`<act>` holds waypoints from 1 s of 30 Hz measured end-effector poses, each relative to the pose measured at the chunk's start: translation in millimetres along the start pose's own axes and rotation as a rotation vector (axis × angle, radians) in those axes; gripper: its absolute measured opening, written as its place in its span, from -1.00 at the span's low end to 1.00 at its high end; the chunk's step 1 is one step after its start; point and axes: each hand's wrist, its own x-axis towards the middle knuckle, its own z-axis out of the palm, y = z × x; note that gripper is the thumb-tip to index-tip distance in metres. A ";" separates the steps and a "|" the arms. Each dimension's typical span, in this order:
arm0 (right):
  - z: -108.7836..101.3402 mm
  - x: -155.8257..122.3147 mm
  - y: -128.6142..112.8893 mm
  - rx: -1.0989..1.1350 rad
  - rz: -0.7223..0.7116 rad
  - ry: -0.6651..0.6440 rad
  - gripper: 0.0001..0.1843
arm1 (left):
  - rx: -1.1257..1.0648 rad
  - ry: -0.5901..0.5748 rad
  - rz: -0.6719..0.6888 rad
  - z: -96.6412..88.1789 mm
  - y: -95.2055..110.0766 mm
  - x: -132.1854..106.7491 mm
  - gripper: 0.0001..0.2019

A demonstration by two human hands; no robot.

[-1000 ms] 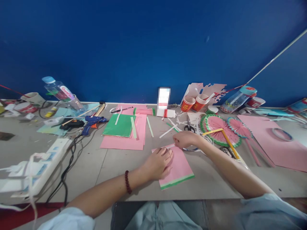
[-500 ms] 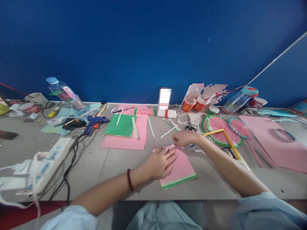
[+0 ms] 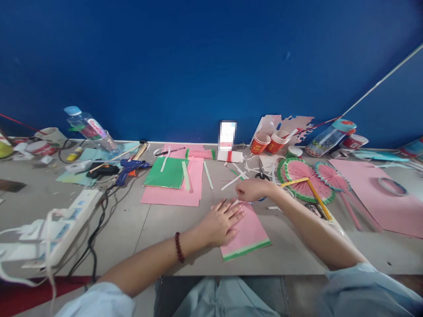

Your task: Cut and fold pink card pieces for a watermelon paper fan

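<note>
Near the front edge of the surface, lying flat beneath an open, spread left hand: a pink sheet. At its far end, right hand curled, any hold impossible to make out. Probably light, thin, easily creased; best taken by the green-banded near edge.

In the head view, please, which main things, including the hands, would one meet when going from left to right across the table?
White power strip, blue glue gun, green paper, left hand, right hand, larger watermelon-patterned fan, large pink sheet.
</note>
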 end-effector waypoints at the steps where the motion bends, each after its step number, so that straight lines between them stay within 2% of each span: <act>1: -0.5 0.2 -0.3 0.003 0.003 -0.002 -0.91 | 0.014 0.000 0.007 0.6 -0.2 0.1 -0.43; 9: -11.2 1.0 -10.2 -0.027 0.026 -0.088 -0.92 | 0.049 -0.006 0.024 3.1 -1.6 -0.3 -0.41; 14: -17.4 -2.2 -15.3 -0.006 0.042 -0.089 -0.92 | 0.034 -0.002 0.017 1.6 -0.8 -0.3 -0.42; 24: -23.3 -3.5 -21.8 -0.019 0.059 -0.089 -0.79 | 0.014 -0.007 0.015 1.4 -1.1 0.1 -0.43; 30: -26.0 -3.4 -26.0 -0.042 0.054 -0.089 -0.79 | 0.015 -0.010 0.012 1.7 -0.9 -0.2 -0.42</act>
